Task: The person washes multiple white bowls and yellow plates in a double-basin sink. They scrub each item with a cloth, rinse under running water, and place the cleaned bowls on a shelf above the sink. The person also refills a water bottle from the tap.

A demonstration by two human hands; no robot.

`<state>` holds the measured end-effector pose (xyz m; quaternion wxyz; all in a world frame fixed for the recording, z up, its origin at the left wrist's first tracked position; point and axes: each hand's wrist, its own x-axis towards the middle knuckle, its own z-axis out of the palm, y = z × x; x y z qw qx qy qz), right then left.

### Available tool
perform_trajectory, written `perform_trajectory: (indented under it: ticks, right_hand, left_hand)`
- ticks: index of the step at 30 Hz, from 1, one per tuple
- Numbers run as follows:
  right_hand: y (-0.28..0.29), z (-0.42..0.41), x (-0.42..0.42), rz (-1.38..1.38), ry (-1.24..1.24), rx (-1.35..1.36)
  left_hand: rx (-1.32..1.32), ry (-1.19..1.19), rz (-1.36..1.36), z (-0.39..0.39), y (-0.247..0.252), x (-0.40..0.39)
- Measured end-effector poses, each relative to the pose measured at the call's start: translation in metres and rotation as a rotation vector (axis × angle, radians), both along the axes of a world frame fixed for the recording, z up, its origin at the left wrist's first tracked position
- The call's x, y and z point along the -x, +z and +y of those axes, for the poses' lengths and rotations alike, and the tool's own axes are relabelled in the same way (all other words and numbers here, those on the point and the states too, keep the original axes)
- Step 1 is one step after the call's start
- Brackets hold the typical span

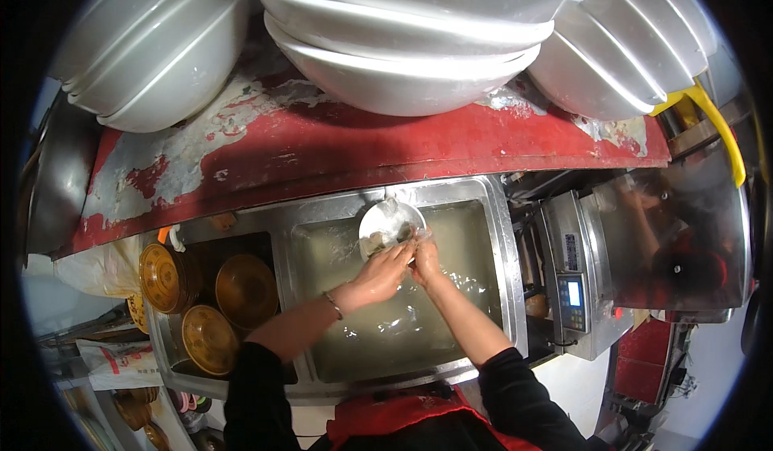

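A round white bowl [384, 216] is at the back of a water-filled steel sink basin [507, 270], under a stream from the faucet [391, 193]. Both hands meet at the bowl's near right edge. My left hand [381, 273] lies slanted with its fingers over the rim, a bracelet on its wrist. My right hand [426, 256] is beside it, its fingers bent at the rim. Something greyish and wet shows inside the bowl by the fingers; I cannot tell what it is. The overlapping fingers hide which hand grips the rim.
Brown patterned bowls [208, 339] stand in the left basin. Above the sink runs a worn red ledge [338, 143] bearing stacks of large white bowls [410, 88]. To the right are a scale with a lit display [572, 294] and a shiny steel cover [676, 239].
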<state>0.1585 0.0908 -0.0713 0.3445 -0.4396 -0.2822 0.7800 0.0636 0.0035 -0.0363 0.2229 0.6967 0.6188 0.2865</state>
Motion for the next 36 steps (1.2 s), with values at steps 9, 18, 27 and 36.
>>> perform_trajectory:
  ticks: [9, 18, 27, 36]
  right_hand:
    - [0.039, -0.033, 0.017, -0.024, 0.043, -0.112]
    - [0.061, 0.008, -0.019, 0.01, 0.792, 0.158]
    - [0.086, 0.021, -0.022, -0.062, 0.727, -0.229]
    - [0.042, -0.012, 0.004, 0.036, 0.218, 0.118]
  left_hand:
    - [-0.019, 0.219, 0.031, -0.004, 0.013, 0.014]
    - [-0.737, -0.721, 0.843, 0.024, 0.05, 0.113]
    - [-0.377, -0.378, 0.587, -0.008, 0.011, 0.099]
    - [0.114, 0.42, -0.562, 0.001, -0.013, 0.012]
